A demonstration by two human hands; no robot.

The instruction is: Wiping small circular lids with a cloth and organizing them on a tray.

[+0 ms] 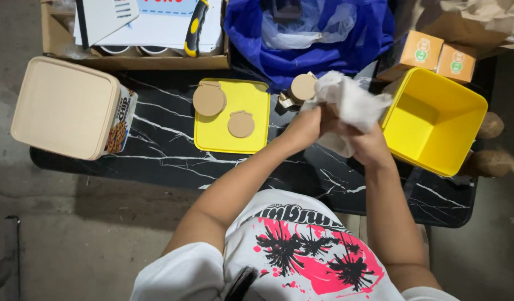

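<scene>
White crumpled cloth sits above the black marbled tabletop, gripped by both hands: left hand and right hand closed around it. Yellow bin lies at 3 o'clock, yellow lid at 9 o'clock.

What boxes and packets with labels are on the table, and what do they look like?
Cookie tub: left end of the table, squarish, beige lid, side label with cookie pictures.
Two small cartons: top right, behind the yellow bin, orange-tan with round green-and-white stickers.
Printed sheet: in the cardboard box at top left, white and pale blue with red print.
</scene>
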